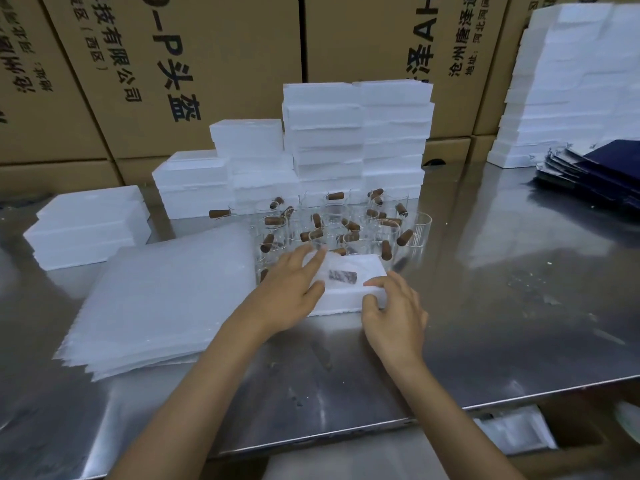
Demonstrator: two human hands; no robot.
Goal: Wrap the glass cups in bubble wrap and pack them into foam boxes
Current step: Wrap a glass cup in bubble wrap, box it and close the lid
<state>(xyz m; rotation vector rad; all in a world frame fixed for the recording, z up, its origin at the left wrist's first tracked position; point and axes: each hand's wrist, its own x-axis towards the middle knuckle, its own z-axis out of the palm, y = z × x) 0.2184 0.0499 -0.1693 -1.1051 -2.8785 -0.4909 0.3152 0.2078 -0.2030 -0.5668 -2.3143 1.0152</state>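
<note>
While a low stack of foam lids [86, 225] sits near the desk's [502, 271] left edge, a pile of bubble wrap sheets [162, 296] lies just right of it. My left hand [289, 289] lies flat, fingers straight and together, on the open foam box [346, 292] at the desk's middle. Inside the box lies a bubble-wrapped cup with a dark wooden handle [343, 277]. My right hand [394, 313] pinches the box's near right corner with curled fingers. Behind the box, unwrapped glass cups [336, 220] cluster before stacked foam boxes [356, 133]. Dark blue folders [595, 171] lie at the far right.
</note>
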